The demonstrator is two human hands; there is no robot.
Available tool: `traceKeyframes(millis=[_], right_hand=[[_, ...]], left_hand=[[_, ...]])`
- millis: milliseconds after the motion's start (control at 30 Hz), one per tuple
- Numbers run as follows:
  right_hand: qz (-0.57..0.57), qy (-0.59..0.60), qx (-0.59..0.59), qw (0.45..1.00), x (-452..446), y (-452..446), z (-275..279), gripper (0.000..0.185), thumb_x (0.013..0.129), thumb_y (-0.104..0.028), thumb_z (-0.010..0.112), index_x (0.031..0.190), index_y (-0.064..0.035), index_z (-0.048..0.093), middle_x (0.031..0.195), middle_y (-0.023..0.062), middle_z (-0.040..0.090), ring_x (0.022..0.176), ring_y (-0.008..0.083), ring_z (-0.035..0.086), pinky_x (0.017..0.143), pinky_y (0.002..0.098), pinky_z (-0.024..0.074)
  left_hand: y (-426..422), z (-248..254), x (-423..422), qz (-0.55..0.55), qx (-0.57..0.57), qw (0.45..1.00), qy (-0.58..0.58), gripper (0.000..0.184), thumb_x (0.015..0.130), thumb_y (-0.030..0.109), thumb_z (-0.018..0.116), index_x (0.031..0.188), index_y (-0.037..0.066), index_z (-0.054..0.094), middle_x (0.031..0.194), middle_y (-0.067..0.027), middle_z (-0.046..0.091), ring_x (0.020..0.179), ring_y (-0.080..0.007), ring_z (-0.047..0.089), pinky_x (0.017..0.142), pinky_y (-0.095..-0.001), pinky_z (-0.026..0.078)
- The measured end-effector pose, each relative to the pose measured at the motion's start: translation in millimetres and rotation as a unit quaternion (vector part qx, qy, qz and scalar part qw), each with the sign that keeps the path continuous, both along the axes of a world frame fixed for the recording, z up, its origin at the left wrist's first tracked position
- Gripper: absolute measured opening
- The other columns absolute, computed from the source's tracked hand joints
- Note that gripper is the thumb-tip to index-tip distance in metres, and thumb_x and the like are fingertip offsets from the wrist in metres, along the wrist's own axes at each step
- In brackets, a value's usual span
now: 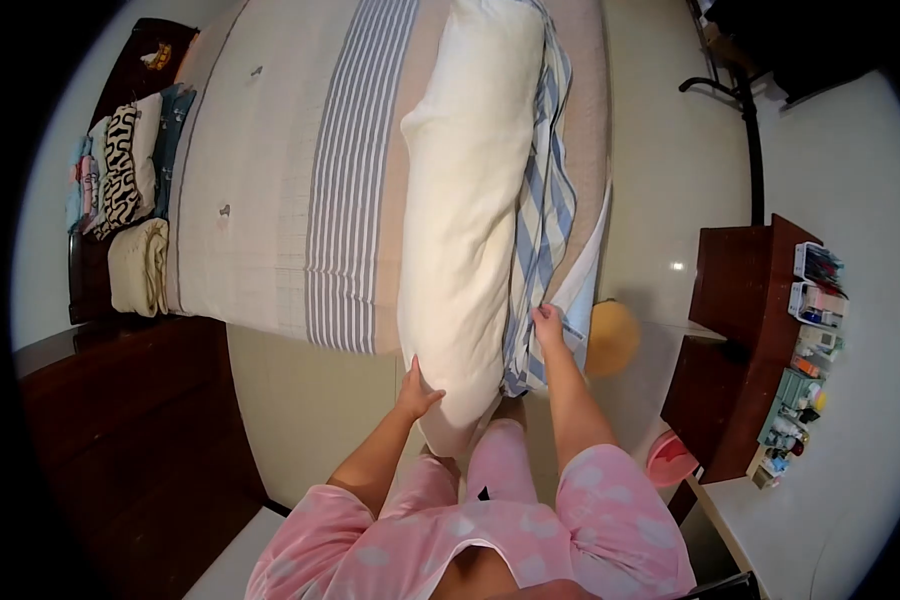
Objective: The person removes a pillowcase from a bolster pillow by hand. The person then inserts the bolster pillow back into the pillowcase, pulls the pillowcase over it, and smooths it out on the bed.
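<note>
Cream quilt [470,220] gathered into a long roll on the bed [255,240], blue-checked cloth [543,225] loose along its right side.
My left fingers [414,373] spread on the quilt's overhanging near end; my right fingers [540,312] pinch the cloth's edge. Gathering looks mostly done; the cloth isn't smoothed yet.

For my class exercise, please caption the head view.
The left hand touches a bundled cream quilt; the right hand holds blue-and-white patterned cloth beside it.
</note>
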State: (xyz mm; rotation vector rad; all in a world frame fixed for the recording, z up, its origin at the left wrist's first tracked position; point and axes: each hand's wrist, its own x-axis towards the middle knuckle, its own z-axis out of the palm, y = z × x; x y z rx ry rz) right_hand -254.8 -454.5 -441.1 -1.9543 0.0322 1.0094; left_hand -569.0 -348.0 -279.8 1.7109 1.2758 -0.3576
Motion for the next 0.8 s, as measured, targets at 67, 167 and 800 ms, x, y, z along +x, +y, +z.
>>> traceKeyframes(millis=[67, 167, 800], right_hand=[[-0.033, -0.031, -0.011, 0.999, -4.4, 16.6, 10.3, 0.052, 0.082, -0.021, 0.066, 0.123, 0.0039, 0.046, 0.111, 0.0161, 0.061, 0.1, 0.0246, 0.058, 0.088, 0.0318, 0.0447], [0.022, -0.047, -0.03, 0.998, -4.9, 33.7, 39.9, 0.047, 0.08, -0.021, 0.068, 0.118, 0.0032, 0.052, 0.115, 0.0152, 0.059, 0.102, 0.0254, 0.057, 0.088, 0.0329, 0.0441], [0.016, 0.051, 0.205, 0.977, -43.9, 67.2, 146.4, 0.068, 0.078, -0.028, 0.07, 0.128, 0.006, 0.038, 0.122, 0.0195, 0.053, 0.108, 0.0265, 0.052, 0.093, 0.0333, 0.0396]], left_hand=[[-0.8, -8.3, -0.7, 0.018, 0.003, 0.999, -0.035, 0.117, 0.063, 0.029, 0.083, 0.145, 0.003, 0.005, 0.137, -0.0264, 0.034, 0.127, -0.0383, 0.035, 0.106, -0.0409, 0.032], [0.8, -8.3, 4.3, 0.045, 0.005, 0.997, -0.063, 0.119, 0.062, 0.028, 0.084, 0.145, 0.001, 0.003, 0.136, -0.0263, 0.035, 0.125, -0.0381, 0.037, 0.105, -0.0409, 0.032], [7.5, -32.4, -22.4, 0.031, -0.002, 0.996, -0.086, 0.102, 0.072, 0.034, 0.076, 0.146, 0.007, 0.011, 0.132, -0.0255, 0.039, 0.126, -0.0374, 0.036, 0.106, -0.0414, 0.031]])
